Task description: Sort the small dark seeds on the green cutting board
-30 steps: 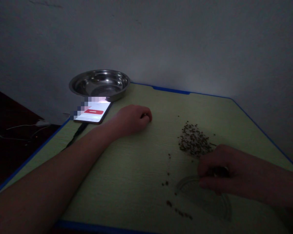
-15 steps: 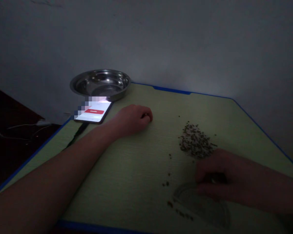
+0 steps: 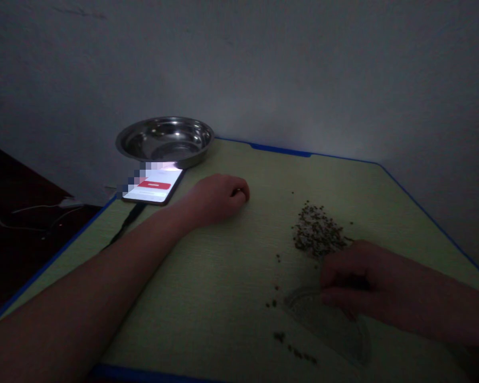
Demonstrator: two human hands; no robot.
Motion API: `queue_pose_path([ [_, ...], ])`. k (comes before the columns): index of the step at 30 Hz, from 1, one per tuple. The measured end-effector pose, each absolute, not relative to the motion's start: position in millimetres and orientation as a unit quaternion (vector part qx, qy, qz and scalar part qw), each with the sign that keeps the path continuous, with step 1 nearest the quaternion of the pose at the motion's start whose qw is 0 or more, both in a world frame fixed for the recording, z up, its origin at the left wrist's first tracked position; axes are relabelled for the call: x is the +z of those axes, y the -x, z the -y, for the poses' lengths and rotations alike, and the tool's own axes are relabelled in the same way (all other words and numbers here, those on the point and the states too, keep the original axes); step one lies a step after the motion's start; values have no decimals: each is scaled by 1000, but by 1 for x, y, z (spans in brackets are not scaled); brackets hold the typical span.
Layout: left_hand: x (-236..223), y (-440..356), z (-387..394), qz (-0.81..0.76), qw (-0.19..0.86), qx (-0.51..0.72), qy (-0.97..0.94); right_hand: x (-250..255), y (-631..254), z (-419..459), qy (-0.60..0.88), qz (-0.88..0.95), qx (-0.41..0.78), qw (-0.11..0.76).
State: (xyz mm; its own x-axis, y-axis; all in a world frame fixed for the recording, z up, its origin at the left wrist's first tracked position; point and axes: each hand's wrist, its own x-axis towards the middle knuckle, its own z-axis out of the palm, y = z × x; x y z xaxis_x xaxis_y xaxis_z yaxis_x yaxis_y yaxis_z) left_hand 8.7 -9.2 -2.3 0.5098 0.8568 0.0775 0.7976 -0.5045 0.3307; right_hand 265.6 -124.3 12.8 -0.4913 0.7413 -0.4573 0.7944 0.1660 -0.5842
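My right hand is closed, thumb and fingers pinching the upper edge of a clear half-round sheet that looks like a protractor. Its curved edge shows near the fingers; dim light blurs its markings. Just beyond that hand lies a small pile of dark and pale grains. Several loose dark grains lie in a short row at the sheet's near left edge, and others are scattered left of the pile. My left hand rests on the table, its fingers curled into a loose fist with nothing visible inside.
A steel basin stands at the table's far left corner. Before it lies a lit phone with a black cable running under my left forearm. The pale green table has a blue rim and meets a grey wall.
The clear sheet has shifted slightly up and left with my right hand's grip on it. My left hand stays in place. The grain pile looks the same.
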Motion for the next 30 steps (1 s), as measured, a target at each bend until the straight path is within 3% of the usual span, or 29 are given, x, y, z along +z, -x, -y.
queue_pose_path([
  [30, -4, -4, 8, -477, 126, 104, -864, 9, -261, 117, -548, -740, -391, -8],
])
